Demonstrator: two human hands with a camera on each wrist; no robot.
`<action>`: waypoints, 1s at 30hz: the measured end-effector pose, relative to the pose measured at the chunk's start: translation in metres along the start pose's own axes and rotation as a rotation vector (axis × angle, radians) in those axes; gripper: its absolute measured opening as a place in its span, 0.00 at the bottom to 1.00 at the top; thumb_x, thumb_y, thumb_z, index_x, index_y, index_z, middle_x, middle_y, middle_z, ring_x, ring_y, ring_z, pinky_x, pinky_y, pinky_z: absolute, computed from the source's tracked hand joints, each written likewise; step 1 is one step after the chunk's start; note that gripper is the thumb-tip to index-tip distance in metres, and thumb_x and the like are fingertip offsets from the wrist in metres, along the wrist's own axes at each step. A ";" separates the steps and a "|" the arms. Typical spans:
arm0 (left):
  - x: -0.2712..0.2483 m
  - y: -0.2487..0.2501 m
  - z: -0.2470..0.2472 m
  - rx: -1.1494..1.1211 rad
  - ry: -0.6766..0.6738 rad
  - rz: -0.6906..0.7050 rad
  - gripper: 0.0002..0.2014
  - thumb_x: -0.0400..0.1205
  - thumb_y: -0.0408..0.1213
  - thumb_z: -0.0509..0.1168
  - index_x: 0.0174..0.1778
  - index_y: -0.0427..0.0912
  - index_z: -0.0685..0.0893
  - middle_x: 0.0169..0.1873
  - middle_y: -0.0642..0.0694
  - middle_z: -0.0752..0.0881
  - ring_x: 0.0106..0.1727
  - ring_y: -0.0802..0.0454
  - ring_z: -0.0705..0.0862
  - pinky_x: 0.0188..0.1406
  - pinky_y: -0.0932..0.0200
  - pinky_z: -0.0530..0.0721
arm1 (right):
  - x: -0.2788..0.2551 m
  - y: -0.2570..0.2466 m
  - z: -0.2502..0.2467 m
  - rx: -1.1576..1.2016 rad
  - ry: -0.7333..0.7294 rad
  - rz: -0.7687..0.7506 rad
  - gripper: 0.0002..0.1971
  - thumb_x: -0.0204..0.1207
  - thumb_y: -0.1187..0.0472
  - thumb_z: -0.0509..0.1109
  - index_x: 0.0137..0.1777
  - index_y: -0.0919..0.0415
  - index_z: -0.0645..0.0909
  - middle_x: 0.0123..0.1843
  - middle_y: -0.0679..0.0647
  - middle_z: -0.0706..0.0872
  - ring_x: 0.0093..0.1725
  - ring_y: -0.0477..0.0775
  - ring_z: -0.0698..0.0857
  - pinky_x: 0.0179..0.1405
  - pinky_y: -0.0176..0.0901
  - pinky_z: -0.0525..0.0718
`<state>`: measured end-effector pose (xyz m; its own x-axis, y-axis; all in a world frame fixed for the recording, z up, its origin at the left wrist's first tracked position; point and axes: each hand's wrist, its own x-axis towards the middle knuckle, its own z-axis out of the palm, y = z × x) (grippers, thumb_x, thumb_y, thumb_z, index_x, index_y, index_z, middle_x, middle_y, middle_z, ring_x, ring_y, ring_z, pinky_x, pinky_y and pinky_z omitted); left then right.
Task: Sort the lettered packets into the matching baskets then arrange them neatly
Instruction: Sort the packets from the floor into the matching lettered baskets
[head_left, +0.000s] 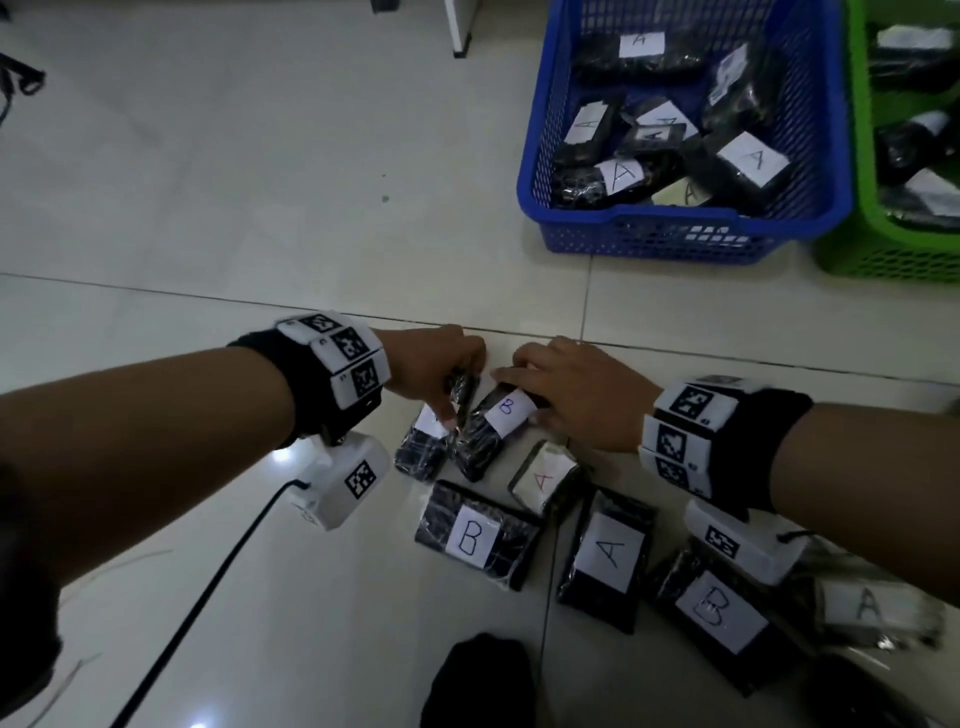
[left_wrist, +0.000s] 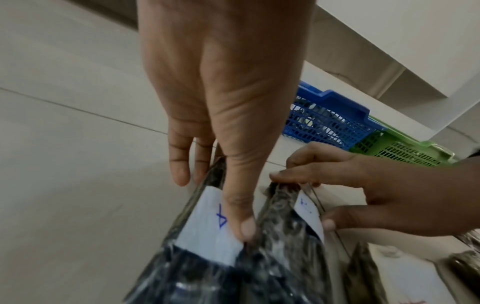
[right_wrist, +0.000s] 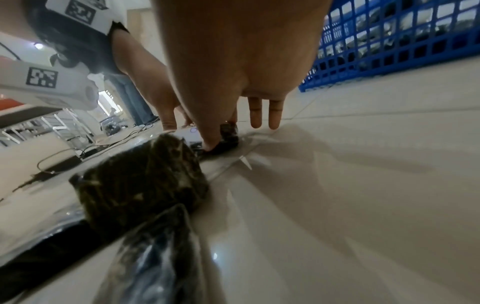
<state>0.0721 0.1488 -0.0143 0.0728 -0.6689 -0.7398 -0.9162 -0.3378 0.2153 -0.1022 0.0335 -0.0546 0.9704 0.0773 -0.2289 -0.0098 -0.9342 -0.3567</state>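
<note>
Several dark plastic-wrapped packets with white lettered labels lie on the tiled floor. My left hand (head_left: 454, 387) (left_wrist: 213, 201) pinches the top of an A packet (head_left: 421, 452) (left_wrist: 205, 230), thumb on its label and fingers behind. Right beside it, my right hand (head_left: 519, 392) (left_wrist: 302, 199) (right_wrist: 231, 133) pinches the top end of a B packet (head_left: 480, 441) (left_wrist: 285, 236) (right_wrist: 228, 142) between thumb and forefinger. The two packets touch. The blue basket (head_left: 675, 228) at the back right holds several A packets. The green basket (head_left: 883, 249) beside it holds dark packets whose letters I cannot read.
Nearer to me on the floor lie a B packet (head_left: 472, 538), two A packets (head_left: 543, 480) (head_left: 610, 553), another B packet (head_left: 714, 608) and an A packet (head_left: 867, 605) under my right forearm. A black cable (head_left: 208, 587) runs from my left wrist. A white furniture leg (head_left: 462, 26) stands at the back.
</note>
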 end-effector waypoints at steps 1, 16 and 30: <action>-0.001 0.000 0.001 -0.021 0.012 -0.003 0.33 0.68 0.43 0.79 0.64 0.42 0.69 0.56 0.44 0.73 0.56 0.46 0.76 0.51 0.56 0.75 | 0.000 0.001 -0.003 -0.063 0.003 0.000 0.27 0.78 0.52 0.65 0.77 0.51 0.66 0.72 0.52 0.70 0.65 0.57 0.70 0.61 0.53 0.75; 0.010 0.044 -0.075 -0.485 0.074 -0.086 0.12 0.79 0.36 0.68 0.53 0.41 0.72 0.45 0.42 0.82 0.40 0.52 0.80 0.31 0.62 0.78 | -0.052 0.061 -0.078 -0.100 0.549 0.051 0.13 0.72 0.71 0.65 0.57 0.64 0.74 0.50 0.64 0.79 0.43 0.64 0.80 0.39 0.54 0.81; 0.059 0.151 -0.175 -1.085 0.689 0.119 0.17 0.85 0.35 0.61 0.67 0.42 0.64 0.49 0.39 0.83 0.40 0.49 0.85 0.34 0.59 0.89 | -0.182 0.204 -0.153 0.066 1.070 0.827 0.16 0.75 0.70 0.64 0.63 0.67 0.76 0.58 0.72 0.75 0.50 0.69 0.76 0.46 0.46 0.69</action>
<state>0.0069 -0.0582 0.0861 0.4977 -0.8240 -0.2709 -0.1676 -0.3978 0.9021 -0.2437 -0.2248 0.0532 0.3852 -0.8295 0.4045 -0.6595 -0.5540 -0.5080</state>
